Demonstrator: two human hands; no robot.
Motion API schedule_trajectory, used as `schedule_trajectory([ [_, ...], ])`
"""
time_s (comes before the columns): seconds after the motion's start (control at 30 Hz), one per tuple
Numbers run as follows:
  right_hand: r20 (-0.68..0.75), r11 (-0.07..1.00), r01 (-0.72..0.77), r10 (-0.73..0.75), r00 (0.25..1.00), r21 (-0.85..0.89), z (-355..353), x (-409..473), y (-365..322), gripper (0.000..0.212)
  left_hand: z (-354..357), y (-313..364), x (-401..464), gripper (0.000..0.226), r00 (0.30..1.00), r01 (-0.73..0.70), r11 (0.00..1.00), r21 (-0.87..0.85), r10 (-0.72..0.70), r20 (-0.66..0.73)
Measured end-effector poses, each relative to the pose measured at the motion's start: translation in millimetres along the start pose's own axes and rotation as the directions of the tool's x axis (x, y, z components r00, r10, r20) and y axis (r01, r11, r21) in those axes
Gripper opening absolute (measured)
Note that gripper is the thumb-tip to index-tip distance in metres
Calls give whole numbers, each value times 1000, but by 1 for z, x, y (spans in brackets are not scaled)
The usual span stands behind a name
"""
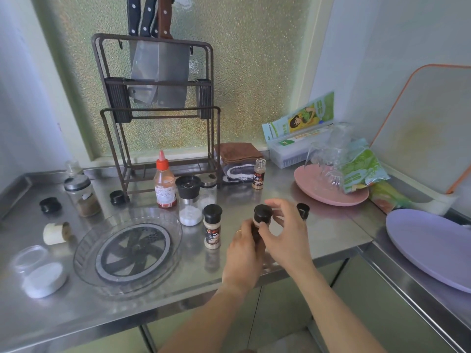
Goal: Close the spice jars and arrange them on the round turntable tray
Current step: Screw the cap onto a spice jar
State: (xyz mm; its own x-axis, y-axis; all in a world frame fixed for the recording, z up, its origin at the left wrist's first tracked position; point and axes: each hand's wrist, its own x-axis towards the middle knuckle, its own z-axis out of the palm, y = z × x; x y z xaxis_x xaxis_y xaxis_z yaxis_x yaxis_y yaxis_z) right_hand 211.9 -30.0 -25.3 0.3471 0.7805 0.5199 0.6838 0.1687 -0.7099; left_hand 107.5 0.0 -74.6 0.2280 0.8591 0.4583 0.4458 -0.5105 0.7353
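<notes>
Centrally, both hands meet over one spice jar [258, 233] on the steel counter [318, 238]. Left hand [243, 253] wraps the jar body, fingers curled tight round it (ring on one finger). Right hand [285, 234] sits at the black cap [263, 214], thumb and fingertips pinching its sides, the other fingers fanned loosely above. Cap rests on the jar mouth; whether it is fully seated, cannot tell.

Just left of the hands: a capped jar [212, 226], upright, pale powder inside. Turntable tray [127, 250] lies further left, clear plastic with a dark hub, nothing on it. Behind the capped jar stand a salt grinder [189, 200] and a red-topped sauce bottle [165, 183].

Open jar [259, 173], no cap, stands well back by the folded towels [238, 161]. Loose black caps: one [302, 210] just behind the right hand, one [117, 197] by the foot of the knife rack [158, 110], one [50, 205] at far left. Glass jar [81, 194] with brown spice near that last cap. Pink plate [328, 192] far right, upturned glasses on it.
</notes>
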Motion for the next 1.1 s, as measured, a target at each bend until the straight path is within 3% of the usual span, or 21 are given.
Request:
schedule_trajectory([
  [0.1, 4, 999, -28, 29, 1000, -40, -1, -1, -1, 44, 0, 1, -1, 23, 1000, -5, 1000, -4, 5, -2],
  [0.2, 63, 998, -50, 48, 997, 38, 1, -1, 2, 49, -1, 1, 0, 23, 1000, 17, 1000, -2, -17, -2],
  [0.43, -51, 979, -177, 183, 982, 103, 12, -2, -5, 46, -3, 4, 0, 20, 999, 36, 999, 12, -36, 8],
  [0.57, 79, 955, -287, 281, 957, 79, 13, -4, 3, 62, -6, 7, -1, 31, 998, 57, 998, 13, -57, -2],
  [0.73, 106, 950, -309, 303, 947, 46, 21, -4, 7, 29, -5, 5, -3, 47, 991, 129, 991, 43, -126, -48],
  [0.83, 128, 966, -253, 245, 961, 50, 33, 9, -5, 28, -9, 10, -15, 64, 982, 180, 982, 56, -176, -67],
  [1.0, 198, 965, -262, 251, 947, 27, 50, 11, -4, 27, -15, 19, -48, 69, 977, 200, 980, -12, -201, -69],
  [1.1, 254, 944, -313, 281, 926, 98, 46, 7, -1, 33, -15, 27, -59, 67, 958, 196, 979, -52, -202, -205],
])
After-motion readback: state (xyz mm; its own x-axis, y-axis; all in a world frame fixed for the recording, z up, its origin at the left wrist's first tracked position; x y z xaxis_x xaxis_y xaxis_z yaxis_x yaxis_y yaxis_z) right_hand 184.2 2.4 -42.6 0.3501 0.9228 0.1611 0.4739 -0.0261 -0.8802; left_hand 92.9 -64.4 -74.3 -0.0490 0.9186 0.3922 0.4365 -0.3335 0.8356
